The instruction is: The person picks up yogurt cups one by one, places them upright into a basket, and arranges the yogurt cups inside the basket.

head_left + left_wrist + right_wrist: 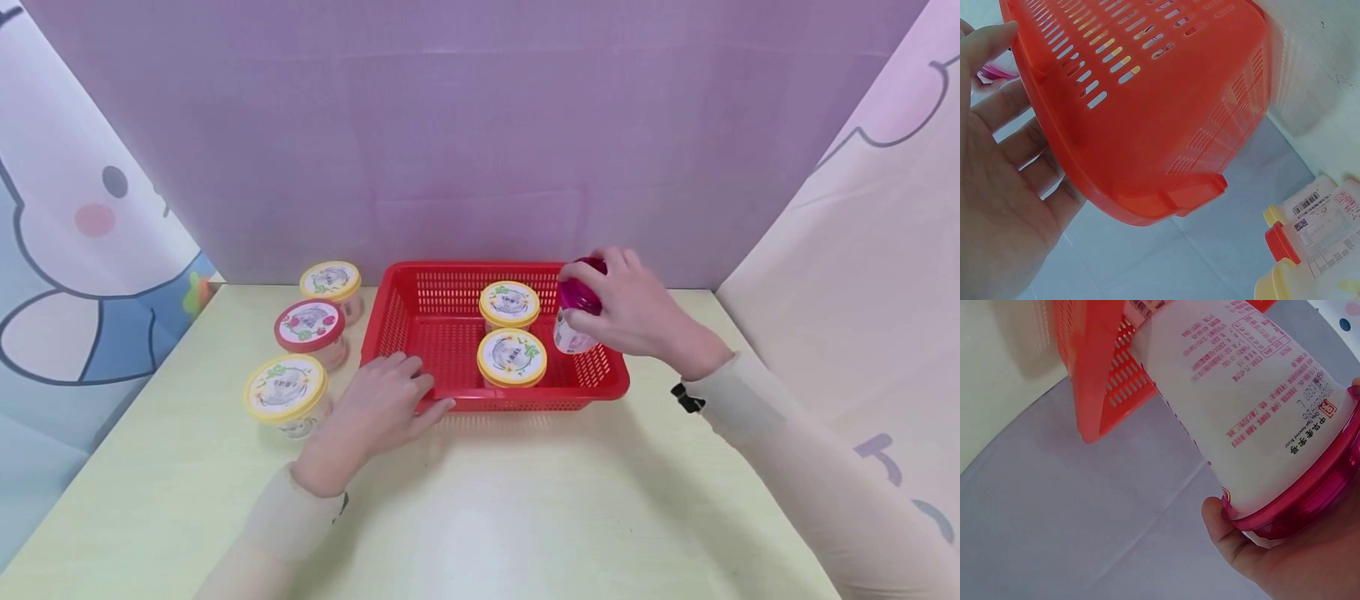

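Observation:
The right hand grips a white jar with a magenta lid from above, fingers and thumb around the lid. That jar overlaps the right part of a red perforated basket in the head view; pink print covers its side. At the basket's front-left corner, the left hand holds the rim, its thumb along the front edge and fingers over the rim; the fingertips are partly hidden in the left wrist view. Two yellow-lidded tubs stand inside the basket, one behind the other.
Left of the basket stands a row of tubs: a yellow-lidded one at the back, a red-lidded one in the middle and another yellow-lidded one in front. A purple cloth wall rises behind the pale table.

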The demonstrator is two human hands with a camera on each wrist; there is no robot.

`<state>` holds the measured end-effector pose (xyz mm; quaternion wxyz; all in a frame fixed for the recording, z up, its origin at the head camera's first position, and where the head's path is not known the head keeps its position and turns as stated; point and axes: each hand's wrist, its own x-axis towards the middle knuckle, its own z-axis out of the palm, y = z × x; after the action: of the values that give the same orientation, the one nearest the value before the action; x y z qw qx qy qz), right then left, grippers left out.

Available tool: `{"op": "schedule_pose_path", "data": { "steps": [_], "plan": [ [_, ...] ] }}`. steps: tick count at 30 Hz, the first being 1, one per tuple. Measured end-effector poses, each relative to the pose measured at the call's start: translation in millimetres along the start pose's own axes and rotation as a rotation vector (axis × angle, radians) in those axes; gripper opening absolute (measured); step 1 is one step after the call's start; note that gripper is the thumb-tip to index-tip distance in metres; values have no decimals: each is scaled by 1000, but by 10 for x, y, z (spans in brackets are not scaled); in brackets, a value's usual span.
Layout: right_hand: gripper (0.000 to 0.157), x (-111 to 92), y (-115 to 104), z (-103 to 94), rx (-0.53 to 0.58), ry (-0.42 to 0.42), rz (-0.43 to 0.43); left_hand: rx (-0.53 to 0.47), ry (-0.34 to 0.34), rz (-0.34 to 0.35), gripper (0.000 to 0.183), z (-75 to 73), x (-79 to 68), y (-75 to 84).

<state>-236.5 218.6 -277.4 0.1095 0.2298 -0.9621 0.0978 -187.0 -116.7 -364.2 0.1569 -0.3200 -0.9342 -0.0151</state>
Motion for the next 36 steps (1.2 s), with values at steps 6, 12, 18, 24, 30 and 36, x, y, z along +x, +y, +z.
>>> {"op": "schedule_pose_path", "data": {
  "steps": [6,12,18,24,30,36],
  "plan": [
    [53,-44,-19,77,10,-28,-2,0,0,1,37,-5,4,-2],
    [53,-75,-19,163,25,-50,-7,4,-3,0,38,-8,3,-5],
    [55,-96,-22,260,35,-72,-16,4,-11,-7,39,-7,-2,-5],
    [55,-130,-24,354,52,-82,-22,7,-8,6,39,2,-8,-6],
    [54,-168,-30,426,53,-91,-17,8,-2,14,39,5,-1,3],
    [53,-191,-37,498,62,-113,-10,6,-7,8,39,-2,-1,5]
  ]
}}
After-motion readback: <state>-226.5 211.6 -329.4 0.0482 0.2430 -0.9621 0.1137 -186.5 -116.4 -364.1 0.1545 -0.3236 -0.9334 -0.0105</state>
